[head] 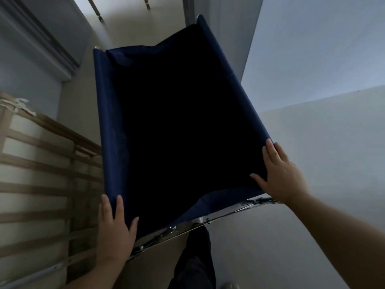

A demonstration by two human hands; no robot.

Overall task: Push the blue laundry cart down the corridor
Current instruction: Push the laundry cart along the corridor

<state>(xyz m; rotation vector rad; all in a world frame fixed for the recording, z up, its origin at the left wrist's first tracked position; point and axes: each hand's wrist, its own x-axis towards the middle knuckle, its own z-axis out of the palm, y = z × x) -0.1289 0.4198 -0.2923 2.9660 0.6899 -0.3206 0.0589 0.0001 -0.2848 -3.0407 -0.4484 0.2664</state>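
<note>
The blue laundry cart (107, 122) fills the middle of the head view, its fabric bag open and dark inside, hung on a shiny metal frame (229, 213). My left hand (114, 230) rests on the near left corner, fingers straight along the rim and thumb spread toward the inside. At the near right corner my right hand (279, 174) lies on the rim, fingers straight along the blue edge and thumb on the inner side. The cart's wheels are hidden.
A wooden slatted frame (41, 184) leans close along the cart's left side. A pale wall (323, 142) runs close on the right. Light floor (133, 32) continues ahead, with thin furniture legs (98, 11) at the far end. My dark trouser leg (195, 257) is behind the cart.
</note>
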